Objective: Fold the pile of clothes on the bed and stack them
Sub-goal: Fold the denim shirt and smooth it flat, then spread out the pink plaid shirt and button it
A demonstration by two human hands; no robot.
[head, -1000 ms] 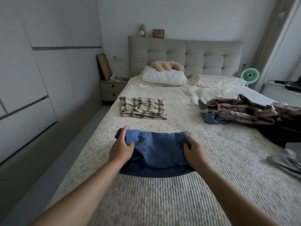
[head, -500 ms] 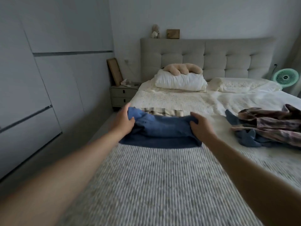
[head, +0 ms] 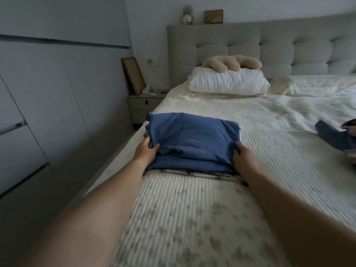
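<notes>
- Folded blue garment (head: pixel 194 139) sits on the plaid garment (head: pixel 202 173), only a checked strip peeking out at the near edge, near the left side of the bed (head: pixel 192 218).
- Left hand (head: pixel 145 151) grips the blue fold's left corner, thumb on top, fingers tucked under the cloth.
- Right hand (head: pixel 243 158) lies against the right edge, fingertips slipped under the fold; how tightly it grips, I cannot tell.
- Loose clothes (head: pixel 335 135) wait at the far right edge, well apart.
- White pillow (head: pixel 229 81) by the headboard (head: pixel 269 47), beige plush cushion (head: pixel 231 62) on top; nightstand (head: pixel 144 105) beside the bed.
</notes>
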